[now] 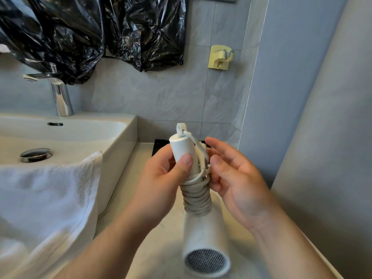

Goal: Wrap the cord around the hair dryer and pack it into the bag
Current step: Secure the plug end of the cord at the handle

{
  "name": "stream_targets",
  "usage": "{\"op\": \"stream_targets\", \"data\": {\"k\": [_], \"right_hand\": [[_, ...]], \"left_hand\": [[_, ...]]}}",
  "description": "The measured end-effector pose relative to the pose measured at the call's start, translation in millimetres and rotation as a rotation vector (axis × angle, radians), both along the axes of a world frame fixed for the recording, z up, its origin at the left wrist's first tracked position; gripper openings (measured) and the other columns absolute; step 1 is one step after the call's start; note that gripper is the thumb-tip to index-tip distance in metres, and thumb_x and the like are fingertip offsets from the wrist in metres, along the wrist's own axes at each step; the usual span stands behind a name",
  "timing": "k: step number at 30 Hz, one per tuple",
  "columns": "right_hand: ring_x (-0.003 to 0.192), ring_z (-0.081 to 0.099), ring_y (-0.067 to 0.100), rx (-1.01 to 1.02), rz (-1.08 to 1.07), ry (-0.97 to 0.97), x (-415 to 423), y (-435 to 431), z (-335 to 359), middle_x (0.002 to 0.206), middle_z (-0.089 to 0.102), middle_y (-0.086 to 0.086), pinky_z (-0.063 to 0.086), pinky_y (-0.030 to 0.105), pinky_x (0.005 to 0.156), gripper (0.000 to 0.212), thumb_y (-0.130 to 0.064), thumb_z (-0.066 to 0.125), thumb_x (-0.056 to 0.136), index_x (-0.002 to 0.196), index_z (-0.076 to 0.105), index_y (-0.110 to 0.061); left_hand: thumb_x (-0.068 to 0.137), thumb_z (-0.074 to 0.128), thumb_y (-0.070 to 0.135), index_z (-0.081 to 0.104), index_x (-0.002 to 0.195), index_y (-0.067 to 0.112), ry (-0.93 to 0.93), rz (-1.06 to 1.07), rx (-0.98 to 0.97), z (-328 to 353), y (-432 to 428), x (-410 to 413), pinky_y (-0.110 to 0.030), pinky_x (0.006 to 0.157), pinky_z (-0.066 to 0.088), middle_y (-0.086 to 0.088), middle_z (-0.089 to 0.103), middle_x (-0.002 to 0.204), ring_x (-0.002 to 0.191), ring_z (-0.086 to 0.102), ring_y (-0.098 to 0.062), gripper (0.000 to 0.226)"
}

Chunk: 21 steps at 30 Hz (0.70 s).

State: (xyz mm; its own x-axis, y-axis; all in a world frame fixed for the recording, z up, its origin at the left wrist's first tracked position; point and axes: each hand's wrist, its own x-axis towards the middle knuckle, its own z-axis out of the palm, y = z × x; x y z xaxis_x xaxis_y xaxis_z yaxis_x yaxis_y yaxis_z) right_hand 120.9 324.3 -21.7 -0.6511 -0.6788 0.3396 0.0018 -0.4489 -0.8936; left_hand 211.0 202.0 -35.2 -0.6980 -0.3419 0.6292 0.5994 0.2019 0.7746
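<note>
- Left hand (161,178) closed around the handle of the white hair dryer (203,234), thumb pressed on its front.
- Dryer held handle-up above the counter (128,200), mesh end facing the camera.
- Cord (196,195) coiled tightly around the handle.
- Right hand (235,178) half open, fingertips touching the loose cord loops.
- Beside the sink (112,125), white towel (48,190) on its rim.
</note>
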Motion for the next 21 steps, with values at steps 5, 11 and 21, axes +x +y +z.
{"op": "stream_targets", "data": {"k": [5,11,21], "right_hand": [[0.049,0.047,0.003,0.042,0.043,-0.009,-0.2,2.2,2.7,0.071,0.059,-0.002,0.035,0.014,0.044,0.053,-0.02,0.065,0.073,0.125,0.059,-0.009],[0.043,0.052,0.002,0.033,0.057,-0.015,3.0,4.9,5.9,0.072,0.058,0.002,0.037,0.01,0.036,0.03,-0.015,0.07,0.071,0.098,0.057,-0.009],[0.053,0.041,0.011,0.096,-0.006,0.077,-1.8,-2.4,-4.1,0.064,0.053,0.005,0.027,0.02,0.04,0.008,-0.023,0.066,0.075,0.08,0.072,-0.019]], "left_hand": [[0.092,0.046,0.026,0.066,0.1,0.011,-0.054,-0.054,0.064,-1.7,-3.3,-1.1,-0.012,0.061,0.046,0.006,0.07,0.079,0.068,0.062,-0.003,0.027],[0.086,0.048,0.028,0.061,0.101,0.012,-0.076,-0.079,0.136,-2.2,-2.8,-1.6,-0.015,0.061,0.048,0.005,0.066,0.076,0.068,0.061,-0.007,0.026],[0.088,0.05,0.038,0.056,0.093,0.001,-0.103,-0.035,0.187,2.8,-8.3,1.6,-0.032,0.067,0.051,-0.025,0.068,0.083,0.075,0.064,-0.031,0.038]]}}
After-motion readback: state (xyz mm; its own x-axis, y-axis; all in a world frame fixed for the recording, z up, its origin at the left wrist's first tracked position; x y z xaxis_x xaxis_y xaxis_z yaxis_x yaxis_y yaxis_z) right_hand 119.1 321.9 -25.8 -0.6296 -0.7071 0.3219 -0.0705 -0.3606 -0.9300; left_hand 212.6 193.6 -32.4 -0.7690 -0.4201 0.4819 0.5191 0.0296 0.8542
